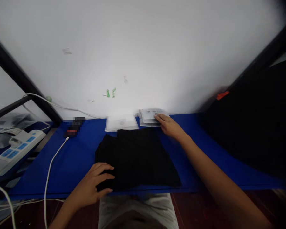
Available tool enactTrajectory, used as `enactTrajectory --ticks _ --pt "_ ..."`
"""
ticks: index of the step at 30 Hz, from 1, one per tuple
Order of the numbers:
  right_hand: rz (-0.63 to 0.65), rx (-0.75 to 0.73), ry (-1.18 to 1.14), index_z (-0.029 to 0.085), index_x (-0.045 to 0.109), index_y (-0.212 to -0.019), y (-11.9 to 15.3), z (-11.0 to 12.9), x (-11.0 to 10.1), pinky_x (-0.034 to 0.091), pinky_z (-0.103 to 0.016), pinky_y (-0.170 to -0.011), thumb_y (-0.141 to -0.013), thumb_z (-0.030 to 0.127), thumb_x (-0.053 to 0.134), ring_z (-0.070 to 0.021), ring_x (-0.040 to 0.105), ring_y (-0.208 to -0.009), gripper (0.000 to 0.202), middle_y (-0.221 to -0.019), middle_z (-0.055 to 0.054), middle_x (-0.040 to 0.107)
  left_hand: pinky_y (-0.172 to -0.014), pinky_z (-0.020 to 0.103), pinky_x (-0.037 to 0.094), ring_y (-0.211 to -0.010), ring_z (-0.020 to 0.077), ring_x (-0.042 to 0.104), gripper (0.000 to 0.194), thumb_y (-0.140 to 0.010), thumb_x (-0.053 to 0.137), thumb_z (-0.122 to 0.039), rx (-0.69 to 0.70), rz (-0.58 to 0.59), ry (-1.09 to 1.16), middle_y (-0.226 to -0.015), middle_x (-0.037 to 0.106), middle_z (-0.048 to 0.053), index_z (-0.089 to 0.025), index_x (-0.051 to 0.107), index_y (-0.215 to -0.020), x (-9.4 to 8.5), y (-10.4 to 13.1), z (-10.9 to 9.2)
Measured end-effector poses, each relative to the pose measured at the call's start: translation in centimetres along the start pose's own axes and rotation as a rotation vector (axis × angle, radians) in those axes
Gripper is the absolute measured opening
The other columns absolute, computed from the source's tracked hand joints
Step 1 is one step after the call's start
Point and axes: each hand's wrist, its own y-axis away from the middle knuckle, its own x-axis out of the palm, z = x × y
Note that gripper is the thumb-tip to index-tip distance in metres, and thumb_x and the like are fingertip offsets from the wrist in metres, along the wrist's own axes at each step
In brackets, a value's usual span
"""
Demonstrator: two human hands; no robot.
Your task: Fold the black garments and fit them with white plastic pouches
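A piece of black cloth (138, 159), perhaps a folded garment, lies flat on the blue table surface in front of me. My left hand (95, 181) rests at its left edge with the fingers spread, holding nothing. Beyond the cloth, against the wall, is a stack of whitish plastic bags (147, 117) with faint print. My right hand (168, 125) reaches to its right side, fingertips closed on the top bag; the thumb is hidden. To the left of that stack lies another flat pile of whitish plastic bags (121, 123).
On the left stand a white power strip (16, 152) and a phone-like dark object (74, 127) with a white cable (50, 168). A large black pile (255, 127), apparently cloth, fills the right side. A white wall (157, 57) closes off the back.
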Motion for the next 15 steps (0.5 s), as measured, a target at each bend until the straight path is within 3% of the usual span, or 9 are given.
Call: enactTrajectory --ticks 3,5,9,15 --pt "-0.038 -0.091 -0.121 0.011 0.045 -0.141 2.4 3.2 -2.1 0.041 -0.050 -0.108 -0.090 0.010 0.042 -0.0295 0.046 -0.133 0.051 -0.143 -0.019 0.049 -0.098 0.046 0.049 -0.120 0.0278 0.055 0.026 -0.084 0.069 -0.028 0.011 0.005 0.000 -0.127 0.062 0.008 -0.029 0.069 -0.110 -0.3 0.0 0.1" --pt "-0.037 -0.162 -0.257 0.017 0.044 -0.142 4.7 6.2 -3.5 0.044 -0.050 -0.106 -0.096 0.021 0.046 -0.0271 0.050 -0.129 0.046 -0.140 -0.016 0.053 -0.098 0.045 0.050 -0.120 0.0274 0.056 0.025 -0.086 0.067 -0.028 0.015 0.014 0.001 -0.127 0.062 0.008 -0.029 0.069 -0.111 -0.5 0.0 0.1" --pt "0.168 -0.304 -0.433 0.020 0.046 -0.141 9.9 11.0 -5.5 0.052 -0.045 -0.099 -0.090 0.037 0.063 -0.0262 0.056 -0.123 0.056 -0.137 -0.014 0.057 -0.101 0.043 0.048 -0.122 0.0248 0.055 0.024 -0.091 0.060 -0.025 0.012 0.048 0.026 -0.128 0.063 0.006 -0.032 0.069 -0.112 -1.0 0.1 0.6" --pt "0.171 -0.211 -0.423 0.017 0.059 -0.124 14.1 12.1 -6.3 0.054 -0.045 -0.097 -0.085 0.016 0.058 -0.0264 0.059 -0.120 0.040 -0.129 -0.014 0.062 -0.096 0.037 0.052 -0.114 0.0208 0.061 0.023 -0.096 0.053 -0.022 0.024 0.010 0.127 -0.116 0.070 0.005 -0.029 0.069 -0.111 -1.8 -0.2 1.4"
